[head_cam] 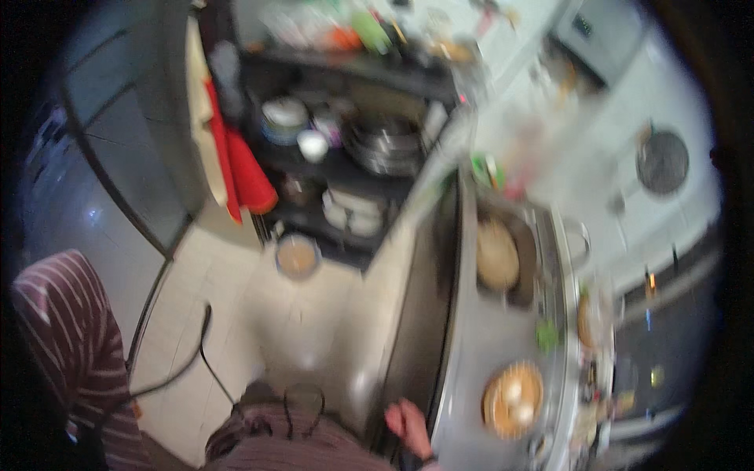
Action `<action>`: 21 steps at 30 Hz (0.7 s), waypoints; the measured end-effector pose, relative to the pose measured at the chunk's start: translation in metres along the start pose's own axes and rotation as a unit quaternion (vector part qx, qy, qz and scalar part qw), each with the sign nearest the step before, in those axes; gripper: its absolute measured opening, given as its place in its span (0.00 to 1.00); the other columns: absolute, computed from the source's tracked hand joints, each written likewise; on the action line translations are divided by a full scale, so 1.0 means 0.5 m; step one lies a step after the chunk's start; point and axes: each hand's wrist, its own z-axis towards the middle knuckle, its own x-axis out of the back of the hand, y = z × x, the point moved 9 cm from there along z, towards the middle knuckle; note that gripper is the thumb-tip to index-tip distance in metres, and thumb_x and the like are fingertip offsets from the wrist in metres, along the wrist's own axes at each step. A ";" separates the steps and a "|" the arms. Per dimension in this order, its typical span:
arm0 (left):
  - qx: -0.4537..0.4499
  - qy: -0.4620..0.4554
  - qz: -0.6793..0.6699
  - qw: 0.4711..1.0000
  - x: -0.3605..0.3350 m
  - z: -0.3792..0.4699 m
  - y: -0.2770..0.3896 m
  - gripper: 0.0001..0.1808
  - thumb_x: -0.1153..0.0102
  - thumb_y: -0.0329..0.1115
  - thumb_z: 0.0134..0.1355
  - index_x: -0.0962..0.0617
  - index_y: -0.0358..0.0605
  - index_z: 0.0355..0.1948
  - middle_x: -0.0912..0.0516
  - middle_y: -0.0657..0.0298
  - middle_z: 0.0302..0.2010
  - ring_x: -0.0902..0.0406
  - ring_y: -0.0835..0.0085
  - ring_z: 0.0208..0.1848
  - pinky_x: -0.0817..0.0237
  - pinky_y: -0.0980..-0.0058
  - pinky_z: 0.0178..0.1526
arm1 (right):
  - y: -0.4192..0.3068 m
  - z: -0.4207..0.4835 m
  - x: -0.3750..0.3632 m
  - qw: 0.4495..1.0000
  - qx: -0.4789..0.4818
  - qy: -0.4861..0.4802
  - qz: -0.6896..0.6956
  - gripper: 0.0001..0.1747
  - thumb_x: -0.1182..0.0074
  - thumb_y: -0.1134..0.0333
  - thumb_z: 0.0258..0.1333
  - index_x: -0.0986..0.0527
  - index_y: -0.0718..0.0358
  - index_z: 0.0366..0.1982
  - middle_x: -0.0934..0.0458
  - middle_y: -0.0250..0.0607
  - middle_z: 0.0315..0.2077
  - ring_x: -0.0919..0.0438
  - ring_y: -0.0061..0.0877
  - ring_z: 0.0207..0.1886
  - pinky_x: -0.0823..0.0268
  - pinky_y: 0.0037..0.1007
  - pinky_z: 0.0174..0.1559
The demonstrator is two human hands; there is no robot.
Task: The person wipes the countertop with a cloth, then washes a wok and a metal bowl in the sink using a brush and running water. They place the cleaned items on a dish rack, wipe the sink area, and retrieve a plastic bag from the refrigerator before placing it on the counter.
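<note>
My right hand (pixel 409 425) hangs low beside the front of the steel counter (pixel 471 365). It is blurred, its fingers look loosely bent, and I see nothing held in it. Nearest to it on the counter is a round orange-brown basket (pixel 493 412) with a few white rounded items (pixel 521 413) inside. Farther along, a large round beige thing (pixel 498 254) lies in the sink (pixel 527 265). My left hand is out of view; only the striped sleeve (pixel 70 329) shows at the left. A dark cable (pixel 177 377) runs from near that sleeve.
Ahead stands a dark shelf rack (pixel 347 65) with stacked bowls (pixel 285 118) and metal pots (pixel 386 141). A red cloth (pixel 244 171) hangs at its left side. A round container (pixel 297 257) sits on the floor by the rack. Left is a glass panel (pixel 123 135).
</note>
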 end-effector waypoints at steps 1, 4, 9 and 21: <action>0.017 0.007 0.016 1.000 0.009 -0.038 -0.030 0.25 0.56 0.48 0.71 0.27 0.41 0.61 0.25 0.55 0.60 0.31 0.65 0.64 0.43 0.65 0.66 | -0.001 0.000 0.004 0.996 0.014 0.082 -0.020 0.21 0.52 0.57 0.70 0.29 0.65 0.55 0.18 0.47 0.38 0.16 0.34 0.35 0.19 0.35 0.39; 0.048 0.017 0.008 0.999 0.030 -0.107 -0.143 0.24 0.55 0.47 0.71 0.26 0.41 0.60 0.24 0.55 0.59 0.30 0.66 0.62 0.42 0.66 0.65 | -0.018 0.050 -0.079 0.998 -0.005 0.056 0.017 0.21 0.52 0.61 0.70 0.31 0.66 0.58 0.18 0.51 0.41 0.15 0.39 0.41 0.19 0.36 0.42; 0.071 0.038 0.017 0.997 0.069 -0.200 -0.269 0.22 0.53 0.45 0.71 0.24 0.41 0.58 0.22 0.55 0.56 0.28 0.67 0.60 0.39 0.66 0.63 | -0.117 0.159 -0.268 0.993 0.073 -0.055 -0.079 0.22 0.50 0.59 0.71 0.30 0.67 0.58 0.17 0.48 0.42 0.15 0.36 0.42 0.20 0.34 0.44; 0.057 0.122 0.194 0.972 0.250 -0.405 -0.354 0.18 0.48 0.40 0.69 0.21 0.40 0.53 0.18 0.57 0.51 0.22 0.68 0.54 0.34 0.69 0.59 | -0.347 0.358 -0.874 0.918 0.133 -0.209 -0.311 0.26 0.49 0.48 0.70 0.27 0.63 0.54 0.18 0.35 0.44 0.20 0.19 0.42 0.27 0.24 0.46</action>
